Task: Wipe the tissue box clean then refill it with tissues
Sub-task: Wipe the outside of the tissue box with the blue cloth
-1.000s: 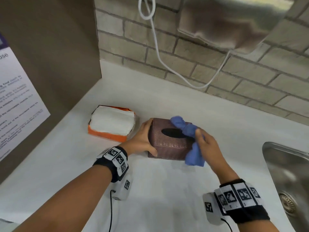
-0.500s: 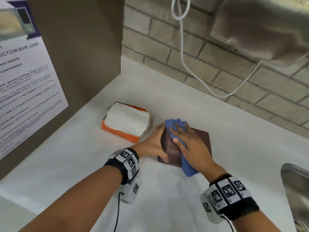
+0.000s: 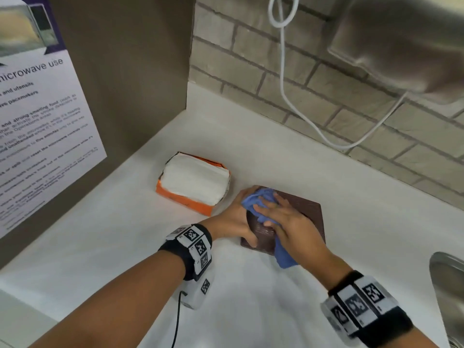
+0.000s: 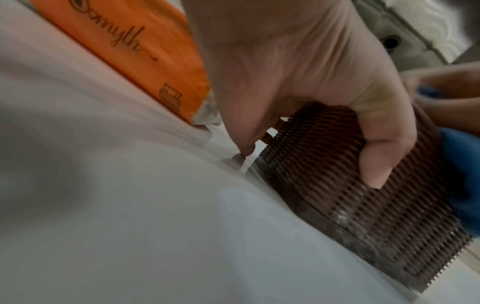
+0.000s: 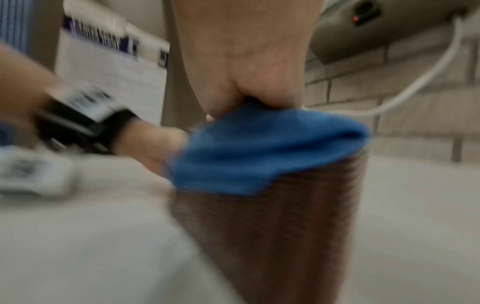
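A brown textured tissue box point(image 3: 310, 213) sits on the white counter. My left hand point(image 3: 241, 217) grips its left end, with the thumb point(image 4: 376, 162) on the near side of the box point(image 4: 363, 209). My right hand point(image 3: 270, 212) lies on top of the box, fingers spread flat on a blue cloth point(image 3: 259, 198). One end of the cloth hangs over the near side. In the blurred right wrist view the cloth point(image 5: 259, 150) drapes over the box point(image 5: 272, 236). Left of the box lies an open orange pack of white tissues point(image 3: 193, 180). The box's top opening is hidden.
A steel sink point(image 3: 449, 285) is at the right edge. A brown panel with a microwave notice point(image 3: 37, 126) walls the left. On the brick wall behind hang a white cable point(image 3: 283, 91) and a metal unit point(image 3: 401, 46). Bare counter point(image 3: 251, 310) lies near me.
My right hand has slid the cloth from the box's right side across the top to its left part, and its fingers now lie flat. My left hand keeps its grip.
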A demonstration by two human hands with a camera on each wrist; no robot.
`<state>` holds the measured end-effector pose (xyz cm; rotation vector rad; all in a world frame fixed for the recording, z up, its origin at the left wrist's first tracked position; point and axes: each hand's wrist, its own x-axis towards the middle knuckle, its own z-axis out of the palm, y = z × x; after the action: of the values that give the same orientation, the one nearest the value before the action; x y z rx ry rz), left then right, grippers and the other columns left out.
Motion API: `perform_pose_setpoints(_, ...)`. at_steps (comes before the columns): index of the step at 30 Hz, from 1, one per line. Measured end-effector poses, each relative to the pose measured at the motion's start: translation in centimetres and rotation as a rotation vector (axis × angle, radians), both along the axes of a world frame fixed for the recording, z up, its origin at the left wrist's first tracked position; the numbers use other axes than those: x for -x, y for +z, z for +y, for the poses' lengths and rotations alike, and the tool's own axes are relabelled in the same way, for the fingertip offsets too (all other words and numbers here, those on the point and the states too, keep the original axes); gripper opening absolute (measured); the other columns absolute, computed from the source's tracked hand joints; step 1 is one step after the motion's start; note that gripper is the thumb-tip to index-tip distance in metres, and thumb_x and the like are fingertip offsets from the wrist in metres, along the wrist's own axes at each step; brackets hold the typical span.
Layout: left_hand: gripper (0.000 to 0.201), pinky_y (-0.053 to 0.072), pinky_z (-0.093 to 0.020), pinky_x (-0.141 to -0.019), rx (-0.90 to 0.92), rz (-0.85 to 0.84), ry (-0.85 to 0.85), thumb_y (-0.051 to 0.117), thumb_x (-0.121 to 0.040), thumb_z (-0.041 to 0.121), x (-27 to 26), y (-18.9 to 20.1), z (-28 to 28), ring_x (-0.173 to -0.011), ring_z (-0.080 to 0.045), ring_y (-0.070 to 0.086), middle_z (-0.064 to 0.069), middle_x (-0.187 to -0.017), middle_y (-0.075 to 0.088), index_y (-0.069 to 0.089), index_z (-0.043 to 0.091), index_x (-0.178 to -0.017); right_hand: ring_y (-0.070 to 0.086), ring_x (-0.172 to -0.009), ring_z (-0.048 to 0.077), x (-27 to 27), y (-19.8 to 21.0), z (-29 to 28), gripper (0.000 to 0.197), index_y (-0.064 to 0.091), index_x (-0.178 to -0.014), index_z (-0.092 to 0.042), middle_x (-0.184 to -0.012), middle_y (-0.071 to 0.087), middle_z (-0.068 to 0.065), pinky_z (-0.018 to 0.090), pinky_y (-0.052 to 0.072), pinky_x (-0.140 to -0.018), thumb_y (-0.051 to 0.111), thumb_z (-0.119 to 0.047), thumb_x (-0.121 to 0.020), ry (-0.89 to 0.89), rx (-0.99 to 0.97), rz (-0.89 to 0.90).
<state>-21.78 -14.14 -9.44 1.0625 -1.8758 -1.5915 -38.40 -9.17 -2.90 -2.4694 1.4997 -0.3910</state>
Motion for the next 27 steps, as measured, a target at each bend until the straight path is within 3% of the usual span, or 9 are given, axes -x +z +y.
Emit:
perform_pose_setpoints(4, 0.12, 0.041, -0.027, -0.107, 0.044, -0.018, 0.038, 0.083, -0.04, 0.018, -0.1, 0.1, -0.1, -0.131, -0.015, 0.037, 0.002, -0.139, 0.03, 0.025, 0.018, -0.145, 0.038, -0.137, 0.025, -0.7, 1.2, -2.2, 0.043, 0.048, -0.136, -0.018, -0.145, 0.045, 0.008, 0.016, 0.027, -0.102, 0.043, -0.002, -0.096, -0.214, -0.12, -0.037)
perform_pose_setpoints(6, 0.125, 0.04, -0.019, -0.105, 0.032, -0.038, 0.039, 0.084, -0.04, 0.017, -0.2, 0.0, -0.1, -0.134, -0.015, 0.036, 0.002, -0.142, 0.027, 0.021, 0.018, -0.148, 0.033, -0.139, 0.024, -1.3, 0.8, -0.5, 0.048, 0.043, -0.139, -0.018, -0.149, 0.04, 0.006, 0.015, 0.023, -0.104, 0.049, -0.004, -0.093, -0.179, -0.126, 0.03)
perform_pose_setpoints(9, 0.135, 0.037, -0.018, -0.103, -0.01, -0.07, 0.026, 0.089, -0.049, 0.005, -0.4, 0.3, -0.1, -0.137, -0.013, 0.031, 0.006, -0.148, 0.017, 0.005, 0.02, -0.153, 0.018, -0.145, 0.016, 0.0, -1.4, 2.9, 0.089, 0.021, -0.147, -0.025, -0.155, 0.024, -0.008, 0.014, 0.006, -0.113, 0.069, -0.011, -0.074, -0.028, -0.122, 0.247)
perform_pose_setpoints(13, 0.136, 0.032, -0.028, -0.114, 0.026, -0.093, 0.005, 0.088, -0.049, 0.007, -0.4, 0.6, -0.1, -0.14, -0.015, 0.026, 0.003, -0.151, 0.016, 0.003, 0.021, -0.154, 0.027, -0.14, 0.009, 6.4, -1.7, 5.5, 0.058, 0.034, -0.141, -0.034, -0.144, 0.042, -0.003, 0.022, 0.017, -0.112, 0.039, -0.016, -0.086, -0.076, -0.046, 0.19)
perform_pose_setpoints(16, 0.137, 0.032, -0.027, -0.113, 0.027, -0.1, 0.017, 0.086, -0.046, 0.012, -0.3, 0.6, -0.1, -0.139, -0.014, 0.024, 0.004, -0.151, 0.015, 0.002, 0.023, -0.153, 0.024, -0.142, 0.01, 6.9, -1.8, 7.0, 0.091, 0.015, -0.143, -0.047, -0.15, 0.03, -0.013, 0.021, 0.018, -0.114, 0.062, -0.003, -0.079, -0.15, -0.043, 0.143)
perform_pose_setpoints(18, 0.142, 0.034, -0.024, -0.11, 0.025, -0.1, 0.035, 0.084, -0.038, 0.022, -0.3, 0.3, -0.1, -0.14, -0.013, 0.026, 0.002, -0.153, 0.014, 0.002, 0.022, -0.154, 0.031, -0.14, 0.021, 3.4, -2.6, 6.2, 0.103, 0.022, -0.145, -0.032, -0.148, 0.032, -0.009, 0.023, 0.02, -0.115, 0.069, 0.008, -0.062, -0.173, -0.047, 0.131)
perform_pose_setpoints(21, 0.15, 0.04, -0.029, -0.108, -0.026, -0.097, 0.034, 0.086, -0.033, 0.033, -0.5, 0.0, -0.1, -0.139, -0.015, 0.034, -0.001, -0.157, 0.02, -0.004, 0.027, -0.154, 0.035, -0.138, 0.025, -1.3, -3.1, 4.8, 0.083, 0.038, -0.141, -0.02, -0.147, 0.04, -0.002, 0.03, 0.024, -0.117, 0.067, 0.008, -0.069, -0.172, 0.056, 0.084)
perform_pose_setpoints(24, 0.147, 0.043, -0.028, -0.103, -0.01, -0.115, 0.037, 0.086, -0.036, 0.024, -0.4, 0.1, -0.1, -0.136, -0.017, 0.038, 0.0, -0.154, 0.024, -0.003, 0.028, -0.154, 0.039, -0.134, 0.022, 1.9, -3.2, 6.0, 0.063, 0.041, -0.138, -0.021, -0.143, 0.045, -0.002, 0.022, 0.009, -0.115, 0.057, 0.0, -0.08, -0.172, 0.076, 0.111)
perform_pose_setpoints(27, 0.139, 0.036, -0.02, -0.102, 0.003, -0.105, 0.039, 0.084, -0.044, 0.011, -0.2, 0.3, -0.3, -0.134, -0.012, 0.031, 0.002, -0.152, 0.019, 0.001, 0.026, -0.154, 0.041, -0.134, 0.018, 6.0, -1.0, 7.9, 0.049, 0.048, -0.135, -0.023, -0.139, 0.042, -0.017, 0.007, 0.018, -0.109, 0.051, -0.002, -0.091, -0.303, -0.002, -0.049)
